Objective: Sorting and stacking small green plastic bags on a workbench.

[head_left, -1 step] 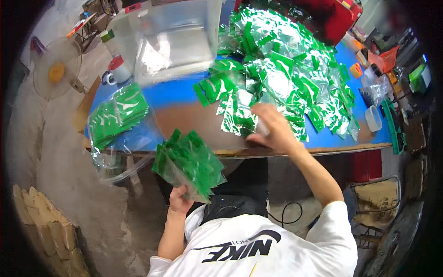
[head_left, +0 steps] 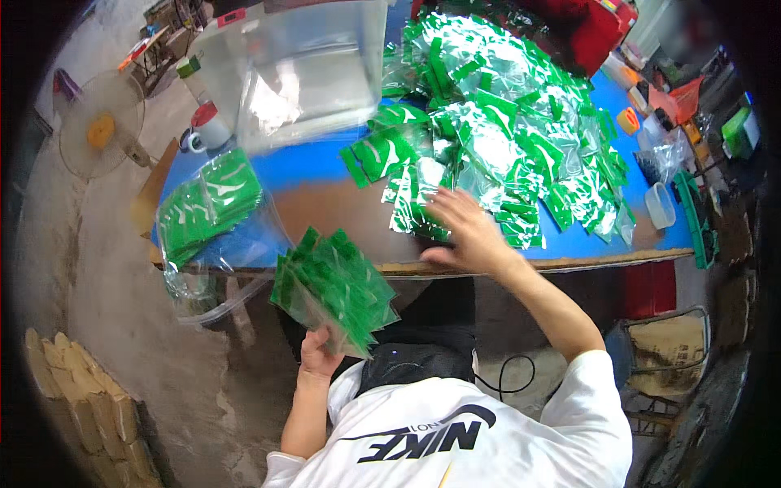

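My left hand (head_left: 319,351) is closed round the lower end of a fanned stack of green-and-clear plastic packets (head_left: 335,285), held in front of the table edge. At the near side of a big heap of similar shiny packets (head_left: 496,138), my right hand (head_left: 465,232) is open, thumb apart from the fingers. Its fingertips are over or against a few packets (head_left: 415,203) at the heap's front left; actual contact I cannot tell. On the left of the table, a large clear bag (head_left: 272,232) holds a neat row of green packets (head_left: 213,203).
The blue table (head_left: 317,163) has a worn brown patch by its front edge. Behind stand a clear plastic-covered box (head_left: 313,81), a white mug with a red top (head_left: 210,126) and a red case (head_left: 561,37). A clear tub (head_left: 660,206) sits right; a fan (head_left: 100,126) is left.
My right hand has shifted slightly left, and its fingers look more spread. The left hand and its stack have barely moved.
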